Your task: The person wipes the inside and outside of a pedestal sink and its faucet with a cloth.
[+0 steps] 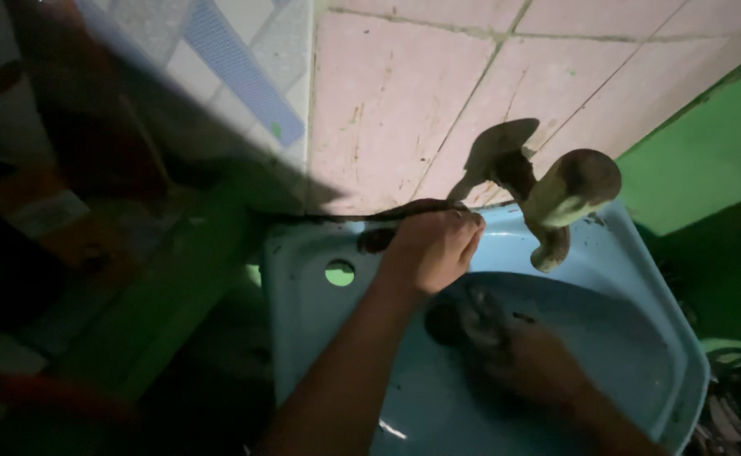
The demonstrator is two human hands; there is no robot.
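Two hands at a pale blue sink under an old tap

The left hand is up at the back rim of the sink, its grip clenched around a dark cord-like thing that runs along the rim where it meets the pink tiled wall. The right hand lies low in the shadowed basin, fingers near a dark round thing at the bottom; whether its grip is clenched or released I cannot tell. The worn metal tap juts out just right of the left hand, and a round hole shows in the sink's ledge to its left
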